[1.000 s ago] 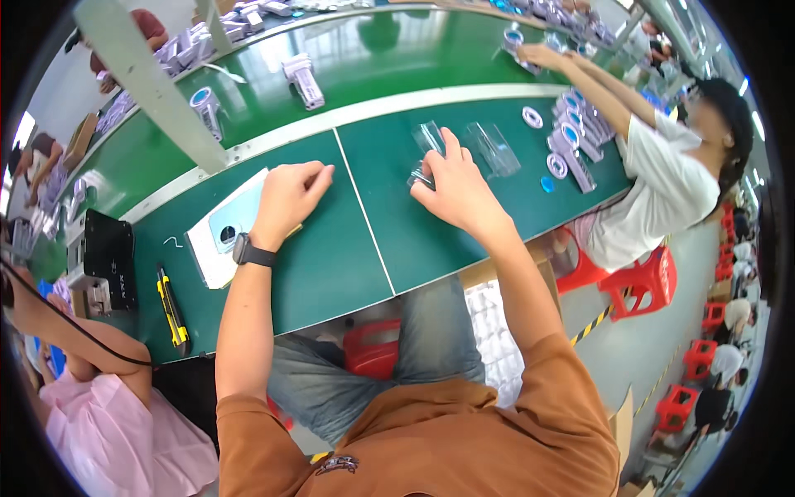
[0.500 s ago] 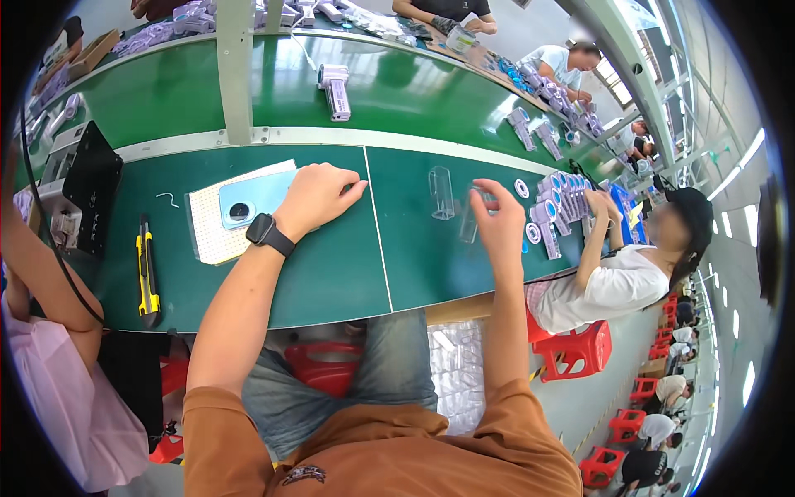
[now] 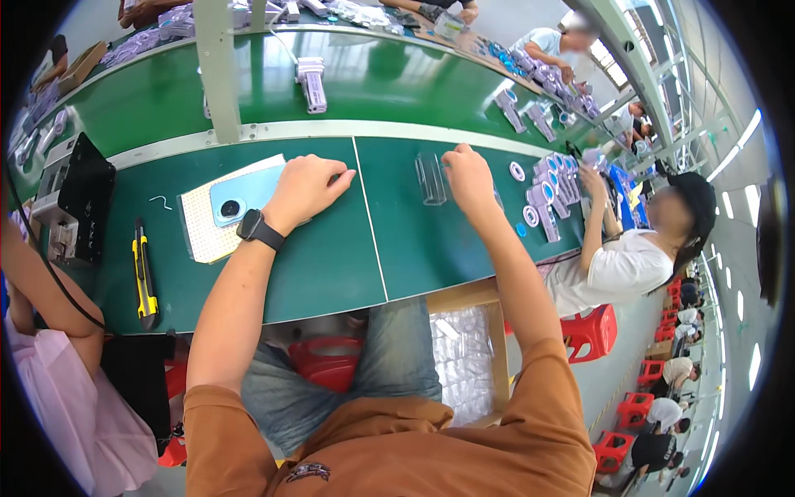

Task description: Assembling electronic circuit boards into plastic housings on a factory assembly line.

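My left hand (image 3: 310, 192) rests on the green bench at the right edge of a light blue phone (image 3: 242, 197), its fingers loosely curled and the thumb apart. A black watch is on that wrist. Under the phone lies a pale dotted sheet (image 3: 199, 232). My right hand (image 3: 472, 184) has its fingertips closed at the right edge of a clear plastic holder (image 3: 430, 180). A second clear piece is mostly hidden behind this hand; only an edge shows beside it.
A yellow and black box cutter (image 3: 144, 282) lies at left, near a black device (image 3: 87, 195). Purple handheld units (image 3: 542, 199) and white rings (image 3: 517, 171) stand at right, by a co-worker. Below the bench sits a carton of clear plastic parts (image 3: 464, 364).
My right hand has moved left and away from me to the clear plastic holder, its fingers now closer together. My left hand stays by the phone. The view has shifted slightly.
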### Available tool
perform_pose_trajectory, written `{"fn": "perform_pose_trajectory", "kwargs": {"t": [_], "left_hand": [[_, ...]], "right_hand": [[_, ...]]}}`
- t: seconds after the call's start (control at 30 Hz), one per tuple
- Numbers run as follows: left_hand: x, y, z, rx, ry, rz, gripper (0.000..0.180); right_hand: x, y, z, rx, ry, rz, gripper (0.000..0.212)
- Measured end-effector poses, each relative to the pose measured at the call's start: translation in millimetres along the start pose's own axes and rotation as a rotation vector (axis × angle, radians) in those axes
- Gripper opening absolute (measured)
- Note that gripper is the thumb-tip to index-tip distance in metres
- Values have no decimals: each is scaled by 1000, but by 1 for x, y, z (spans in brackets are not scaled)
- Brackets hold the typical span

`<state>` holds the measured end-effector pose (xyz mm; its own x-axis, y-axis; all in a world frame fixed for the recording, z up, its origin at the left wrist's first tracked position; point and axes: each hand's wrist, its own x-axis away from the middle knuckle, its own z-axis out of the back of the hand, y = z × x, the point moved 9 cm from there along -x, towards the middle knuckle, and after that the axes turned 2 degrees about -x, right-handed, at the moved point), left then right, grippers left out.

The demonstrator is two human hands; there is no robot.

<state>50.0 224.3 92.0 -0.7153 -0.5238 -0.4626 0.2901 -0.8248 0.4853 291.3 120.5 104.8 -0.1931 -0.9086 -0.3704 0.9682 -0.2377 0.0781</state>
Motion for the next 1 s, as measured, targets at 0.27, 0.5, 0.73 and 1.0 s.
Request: {"fn": "perform_pose_trajectory", "kwargs": {"t": [0.27, 0.5, 0.73, 1.0], "left_hand": [[2, -11, -7, 137, -45, 33, 34], [-11, -9, -14, 10, -109, 141, 35], [-6, -13, -31, 91, -136, 267, 32], [-2, -14, -37, 125, -146, 307, 30]], "right_hand": [[54, -28, 97, -678, 272, 12, 18], [373, 75, -82, -894, 530, -975, 38], [570, 34, -321, -903, -289, -1139, 62], [501, 25, -345, -673, -410, -1062, 59]]}}
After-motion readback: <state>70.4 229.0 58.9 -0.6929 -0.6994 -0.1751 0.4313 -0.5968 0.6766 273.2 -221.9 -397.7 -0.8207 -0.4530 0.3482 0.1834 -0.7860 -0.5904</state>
